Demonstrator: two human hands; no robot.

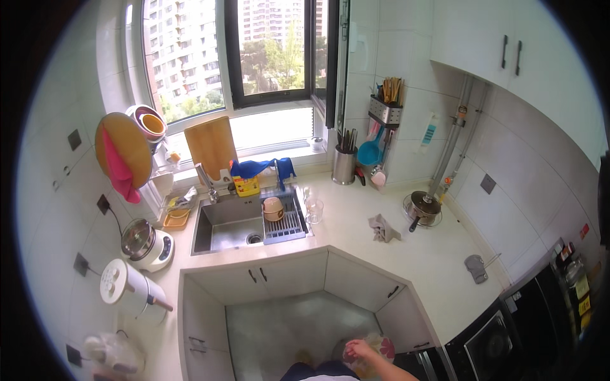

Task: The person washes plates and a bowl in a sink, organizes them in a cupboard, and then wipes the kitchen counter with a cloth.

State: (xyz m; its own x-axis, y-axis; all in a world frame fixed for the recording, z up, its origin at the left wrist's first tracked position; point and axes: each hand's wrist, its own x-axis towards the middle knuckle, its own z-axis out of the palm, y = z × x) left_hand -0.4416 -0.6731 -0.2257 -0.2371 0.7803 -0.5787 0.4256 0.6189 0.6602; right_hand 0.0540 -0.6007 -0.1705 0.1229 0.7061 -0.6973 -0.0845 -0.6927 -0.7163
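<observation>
My right hand (357, 349) hangs low in front of me, its fingers loosely bent. Below it is a round thing with a flower pattern (383, 350); whether the hand touches it cannot be made out. My left hand is out of view. Ahead, a stainless steel sink (219, 238) is set in the pale countertop (352, 259). A roll-out drying rack (288, 233) spans its right side, with stacked bowls (273, 209) on it. Clear drinking glasses (314, 211) stand right of the sink. A crumpled grey cloth (382, 228) lies farther right, near a lidded saucepan (425, 207).
Along the left counter stand an electric pot (145, 243), a white appliance (136, 290) and a plastic-covered thing (114, 352). A black stove (491, 335) is at right. A wooden cutting board (212, 145) and a knife holder (344, 164) stand by the window.
</observation>
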